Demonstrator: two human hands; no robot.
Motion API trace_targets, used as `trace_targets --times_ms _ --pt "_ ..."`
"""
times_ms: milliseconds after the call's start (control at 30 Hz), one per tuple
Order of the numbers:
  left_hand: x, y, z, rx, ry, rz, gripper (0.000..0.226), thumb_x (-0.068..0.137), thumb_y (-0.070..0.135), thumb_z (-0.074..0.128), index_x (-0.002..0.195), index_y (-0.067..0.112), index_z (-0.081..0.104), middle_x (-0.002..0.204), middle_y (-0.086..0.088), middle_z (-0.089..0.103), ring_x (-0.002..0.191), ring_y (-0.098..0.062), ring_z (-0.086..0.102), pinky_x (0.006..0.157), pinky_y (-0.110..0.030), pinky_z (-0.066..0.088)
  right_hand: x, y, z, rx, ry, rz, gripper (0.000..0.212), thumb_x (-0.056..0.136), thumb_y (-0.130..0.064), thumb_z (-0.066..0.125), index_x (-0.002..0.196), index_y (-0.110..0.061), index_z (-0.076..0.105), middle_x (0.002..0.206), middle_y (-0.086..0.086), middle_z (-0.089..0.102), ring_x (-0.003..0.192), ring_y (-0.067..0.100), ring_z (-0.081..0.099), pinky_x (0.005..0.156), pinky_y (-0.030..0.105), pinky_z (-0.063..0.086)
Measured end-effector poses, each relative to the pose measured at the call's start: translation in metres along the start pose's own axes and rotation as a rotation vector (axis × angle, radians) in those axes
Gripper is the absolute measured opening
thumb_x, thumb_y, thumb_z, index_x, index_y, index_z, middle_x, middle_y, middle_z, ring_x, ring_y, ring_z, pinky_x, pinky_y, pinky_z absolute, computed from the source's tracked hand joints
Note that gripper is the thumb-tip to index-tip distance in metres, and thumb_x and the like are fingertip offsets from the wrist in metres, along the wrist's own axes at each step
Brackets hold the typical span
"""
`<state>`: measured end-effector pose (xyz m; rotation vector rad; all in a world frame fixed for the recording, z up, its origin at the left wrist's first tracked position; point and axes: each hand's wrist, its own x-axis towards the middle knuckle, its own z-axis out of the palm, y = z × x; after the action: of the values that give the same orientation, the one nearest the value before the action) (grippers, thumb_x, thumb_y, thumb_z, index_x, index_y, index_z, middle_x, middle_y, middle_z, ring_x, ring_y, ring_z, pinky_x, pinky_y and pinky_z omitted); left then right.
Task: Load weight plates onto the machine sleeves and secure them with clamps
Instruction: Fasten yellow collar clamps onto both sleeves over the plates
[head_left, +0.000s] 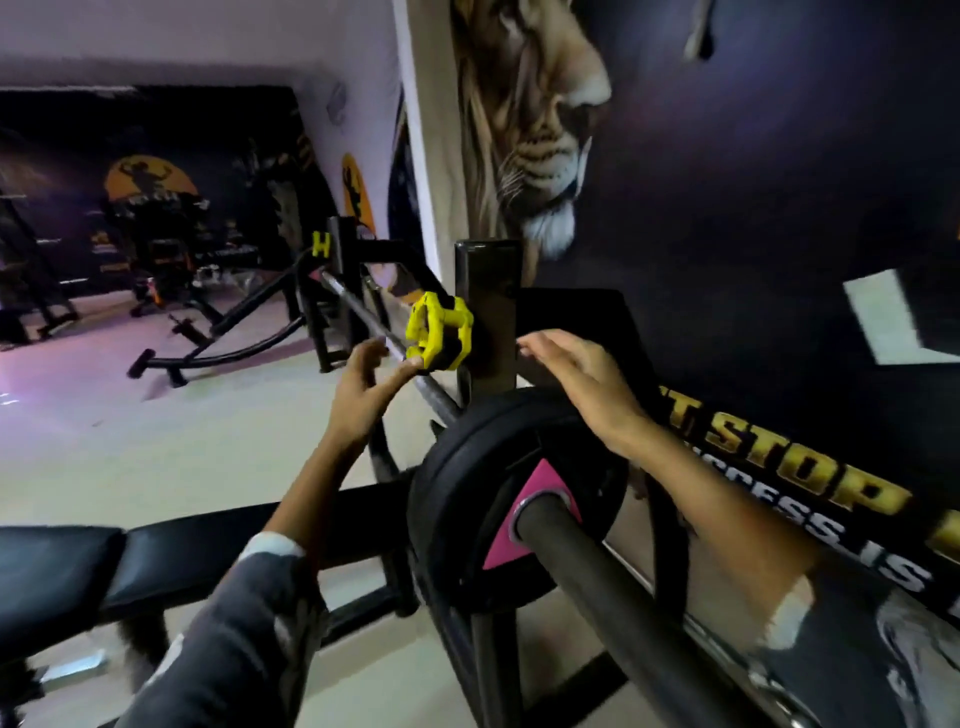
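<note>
At frame centre, our left grip (363, 387) was loosely spread, one fingertip touching the yellow clamp (439, 332); our right grip (576, 379) hovered flat, empty, above the black plate (467, 467) on the sleeve (597, 571)

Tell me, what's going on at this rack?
A person stands at the end of a barbell resting on a bench rack. A black weight plate is already on the sleeve, with no clamp outside it yet. The left hand reaches for the yellow clamp, which sits on the bar beside the upright, fingertips touching its lower edge. The right hand is flat and open above the plate's top edge, holding nothing.
</note>
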<state>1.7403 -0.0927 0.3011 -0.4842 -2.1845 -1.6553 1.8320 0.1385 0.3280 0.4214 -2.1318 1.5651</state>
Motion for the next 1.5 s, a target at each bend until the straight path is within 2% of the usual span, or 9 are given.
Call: trace_targets --times_ms 100,267,667,933,1033,1133,1233,1333,1500 --pt "0.037 -0.010 -0.007 0.013 -0.157 0.019 0.078 0.073 0.032 0.076 0.136 0.010 0.036 0.138 -0.011 0.045 0.127 -0.021 0.043 0.105 -0.039 0.038 0.006 -0.034 0.020 -0.278 0.002 0.108 0.029 0.085 -0.049 0.056 0.097 -0.025 0.068 0.098 -0.005 0.069 0.097 0.010 0.061 0.084 0.023 0.044" --pt "0.061 -0.016 0.004 -0.128 -0.398 0.135 0.074 0.065 0.011 0.081 0.125 0.024 0.040 0.112 0.001 0.058 0.101 0.003 0.060 0.080 -0.016 0.050 -0.015 -0.044 0.039 -0.730 0.033 0.347 0.043 0.076 -0.065 0.054 0.099 -0.032 0.066 0.111 -0.005 0.064 0.108 0.018 0.056 0.085 0.033 0.041" --pt "0.059 0.009 -0.016 -0.438 0.007 0.191 0.062 0.074 0.003 0.076 0.124 -0.005 0.041 0.119 -0.027 0.055 0.101 -0.026 0.058 0.089 -0.039 0.052 -0.024 -0.033 0.054 -0.830 0.080 0.408 0.044 0.082 -0.063 0.048 0.105 -0.030 0.064 0.127 -0.001 0.056 0.119 0.023 0.049 0.100 0.042 0.035" --pt "0.006 0.081 -0.045 0.167 -0.444 0.582 0.091 0.053 0.047 0.082 0.128 0.024 0.036 0.118 0.005 0.059 0.108 -0.015 0.060 0.094 -0.039 0.049 -0.006 -0.081 0.038 0.029 0.093 0.421 0.054 0.087 -0.063 0.037 0.104 -0.019 0.065 0.094 -0.005 0.071 0.087 0.009 0.068 0.082 0.030 0.053" --pt "-0.019 0.101 -0.035 0.504 -0.419 0.659 0.099 0.048 0.056 0.072 0.133 0.026 0.032 0.126 0.004 0.055 0.109 -0.017 0.058 0.089 -0.040 0.050 -0.008 -0.099 0.025 0.029 -0.008 0.395 0.032 0.082 -0.046 0.061 0.083 -0.017 0.073 0.074 -0.004 0.073 0.065 0.006 0.069 0.056 0.022 0.055" --pt "-0.049 0.121 -0.016 0.664 -0.439 0.705 0.100 0.049 0.051 0.078 0.135 0.027 0.031 0.129 0.006 0.052 0.106 -0.010 0.052 0.078 -0.032 0.047 -0.020 -0.107 0.001 -0.068 -0.081 0.422 0.050 0.078 -0.034 0.070 0.110 0.004 0.063 0.090 0.010 0.067 0.069 0.010 0.064 0.054 0.018 0.053" --pt "-0.081 0.135 0.003 0.443 -0.453 0.517 0.104 0.055 0.034 0.088 0.139 0.019 0.030 0.137 0.001 0.045 0.119 -0.005 0.045 0.093 -0.022 0.041 -0.039 -0.104 -0.028 -0.004 -0.085 0.394 0.051 0.078 -0.030 0.070 0.114 0.006 0.060 0.095 0.013 0.065 0.078 0.017 0.063 0.065 0.025 0.056" --pt "-0.133 0.147 0.025 -0.126 -0.301 0.120 0.057 0.075 0.028 0.070 0.125 0.029 0.043 0.122 0.011 0.054 0.106 0.002 0.059 0.085 -0.019 0.049 -0.066 -0.094 -0.056 0.160 -0.074 0.386 0.045 0.079 -0.026 0.070 0.111 0.004 0.063 0.090 0.013 0.067 0.082 0.021 0.064 0.071 0.030 0.057" --pt "-0.218 0.167 0.071 -0.441 -0.181 -0.369 0.032 0.091 0.031 0.056 0.112 0.008 0.061 0.105 -0.018 0.067 0.093 -0.032 0.065 0.084 -0.039 0.055 -0.120 -0.076 -0.089 0.316 -0.165 0.424 0.012 0.080 -0.027 0.069 0.083 -0.016 0.071 0.074 0.001 0.071 0.069 0.016 0.066 0.073 0.031 0.056"
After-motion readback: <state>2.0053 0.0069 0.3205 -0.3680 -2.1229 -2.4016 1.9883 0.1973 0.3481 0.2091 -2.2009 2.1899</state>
